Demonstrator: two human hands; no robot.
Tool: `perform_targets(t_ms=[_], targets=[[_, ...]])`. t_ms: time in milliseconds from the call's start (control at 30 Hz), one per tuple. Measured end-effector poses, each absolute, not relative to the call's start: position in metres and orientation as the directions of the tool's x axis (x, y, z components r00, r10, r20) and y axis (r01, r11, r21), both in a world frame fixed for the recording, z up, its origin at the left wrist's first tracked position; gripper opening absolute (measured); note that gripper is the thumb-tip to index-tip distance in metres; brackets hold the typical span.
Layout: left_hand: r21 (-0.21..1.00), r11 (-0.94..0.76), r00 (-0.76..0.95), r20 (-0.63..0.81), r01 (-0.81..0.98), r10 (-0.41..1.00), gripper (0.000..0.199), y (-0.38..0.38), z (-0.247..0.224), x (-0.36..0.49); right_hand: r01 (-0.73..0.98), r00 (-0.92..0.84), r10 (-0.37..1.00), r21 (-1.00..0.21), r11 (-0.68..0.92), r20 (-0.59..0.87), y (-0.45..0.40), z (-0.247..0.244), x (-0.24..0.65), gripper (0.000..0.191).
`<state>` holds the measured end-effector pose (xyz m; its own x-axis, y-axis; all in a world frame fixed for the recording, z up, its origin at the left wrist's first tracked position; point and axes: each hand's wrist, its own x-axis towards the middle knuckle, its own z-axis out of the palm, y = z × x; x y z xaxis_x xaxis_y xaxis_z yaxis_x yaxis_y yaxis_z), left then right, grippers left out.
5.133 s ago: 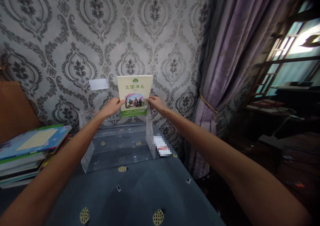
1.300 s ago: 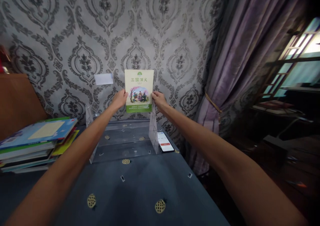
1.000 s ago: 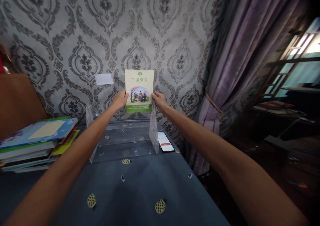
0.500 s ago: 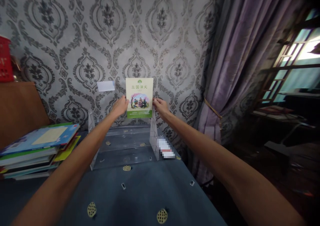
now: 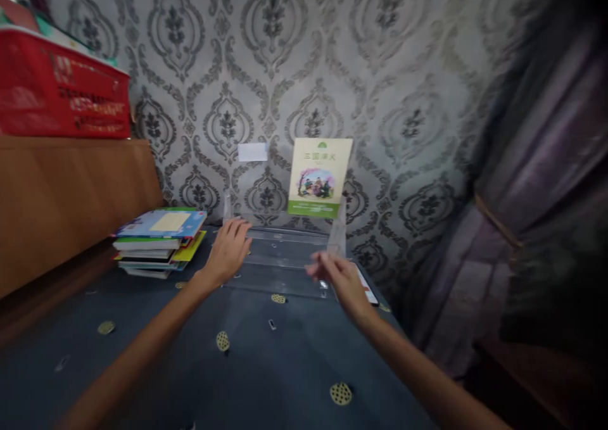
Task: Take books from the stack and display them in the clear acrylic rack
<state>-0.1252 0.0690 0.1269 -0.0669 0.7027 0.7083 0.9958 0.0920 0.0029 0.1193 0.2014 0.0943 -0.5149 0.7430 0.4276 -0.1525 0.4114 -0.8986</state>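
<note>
A pale yellow and green book (image 5: 317,178) stands upright, front cover facing me, at the right end of a clear plastic rack (image 5: 275,284). Neither hand is on the book. My left hand (image 5: 227,251) hangs over the rack's left side, holding nothing, its fingers loosely stretched. Below the book, near the rack's right side, is my right hand (image 5: 339,283), slightly blurred, with nothing held and its fingers apart. A stack of books (image 5: 161,243) lies to the left of my left hand, a blue-covered one on top.
Dark blue patterned cloth (image 5: 247,366) covers the table. A red basket (image 5: 66,88) sits on a wooden cabinet (image 5: 80,196) at the left. A phone-like flat object (image 5: 367,287) lies beside the rack, partly behind my right hand. Patterned wall behind; a purple curtain (image 5: 456,290) hangs right.
Both hands have let go of the book and come down toward me. The book stays standing in the rack. My view has turned left, showing more of the basket and book stack.
</note>
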Motion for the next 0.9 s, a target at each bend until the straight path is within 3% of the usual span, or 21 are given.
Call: perform_targets(t_ms=[67,133,367,700,900], targets=[[-0.048,0.193,-0.102,0.709,0.980,0.698,0.032,0.041,0.115,-0.140,-0.087,-0.707,0.667,-0.965,0.248,0.235,0.166,0.062,0.116,0.058],[-0.077,0.300,-0.158,0.712,0.951,0.684,0.032,0.018,0.110,-0.159,-0.056,-0.764,0.632,-0.989,0.137,0.131,0.138,0.037,0.112,0.062],[-0.099,0.586,-0.405,0.629,0.805,0.664,0.049,-0.021,0.112,-0.228,-0.022,-0.774,0.634,-0.999,-0.037,-0.006,0.090,-0.006,0.085,0.068],[-0.085,0.694,-0.545,0.554,0.715,0.629,0.043,0.004,0.109,-0.242,-0.028,-0.758,0.650,-0.998,0.058,0.059,0.080,-0.023,0.076,0.068],[-0.103,0.665,-0.521,0.536,0.740,0.664,0.041,0.000,0.115,-0.238,-0.020,-0.798,0.598,-0.994,0.111,0.083,0.079,-0.023,0.081,0.066]])
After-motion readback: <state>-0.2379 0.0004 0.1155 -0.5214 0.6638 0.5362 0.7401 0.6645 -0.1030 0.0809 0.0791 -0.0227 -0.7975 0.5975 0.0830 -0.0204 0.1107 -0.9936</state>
